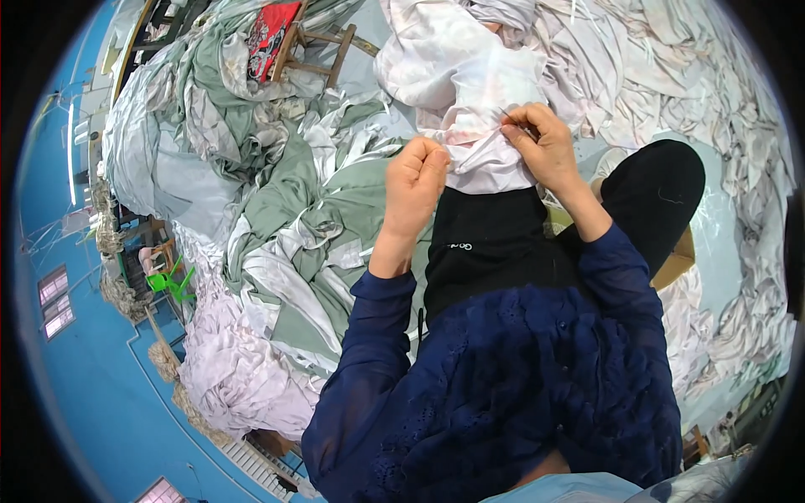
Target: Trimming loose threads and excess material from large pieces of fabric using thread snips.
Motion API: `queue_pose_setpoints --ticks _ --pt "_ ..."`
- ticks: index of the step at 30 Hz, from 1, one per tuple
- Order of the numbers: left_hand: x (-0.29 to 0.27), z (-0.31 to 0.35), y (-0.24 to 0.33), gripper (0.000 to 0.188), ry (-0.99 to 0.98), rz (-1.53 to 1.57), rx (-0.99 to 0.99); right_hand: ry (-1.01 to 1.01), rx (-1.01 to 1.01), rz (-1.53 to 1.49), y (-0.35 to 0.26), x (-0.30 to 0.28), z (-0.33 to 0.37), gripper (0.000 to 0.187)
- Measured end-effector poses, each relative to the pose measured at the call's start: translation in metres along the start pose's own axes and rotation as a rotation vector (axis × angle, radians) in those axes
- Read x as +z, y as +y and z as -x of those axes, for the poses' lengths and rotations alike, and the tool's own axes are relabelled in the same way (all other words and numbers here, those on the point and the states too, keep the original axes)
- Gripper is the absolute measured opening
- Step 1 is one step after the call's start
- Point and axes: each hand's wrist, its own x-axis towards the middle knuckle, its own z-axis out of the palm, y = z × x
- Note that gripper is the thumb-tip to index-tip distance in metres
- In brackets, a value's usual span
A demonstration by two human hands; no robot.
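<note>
Your left hand (413, 180) had thumb and fingers clamped on the off-white cloth (495, 174), upper centre of the frame, over your knees. Your right hand (543, 147) pinched the same piece just to the right; couldn't tell if its fingertips also held something thin. A narrow fold ran between the grips. My read: light, even tension and a short span suited it; a hard pull risked puckering. The cloth's far end ran into the upper-centre heap, so drag was likely; some slack there would've helped. Green-and-white fabric (289, 193) crowded the left-centre, white fabric (620, 59) the upper right. Wooden stool (335, 59) stood upper left, cardboard box (677, 261) right of your black trousers (486, 243).
</note>
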Motion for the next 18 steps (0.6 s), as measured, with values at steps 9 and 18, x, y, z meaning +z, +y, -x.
queue_pose_setpoints --ticks 9,18 --pt "-0.006 0.006 -0.021 0.014 0.157 -0.866 0.484 0.052 -0.139 0.127 -0.005 0.009 0.007 0.012" --pt "-0.022 0.007 -0.005 0.011 -0.108 -0.437 0.016 0.078 -0.138 0.131 -0.002 0.008 0.009 0.013"
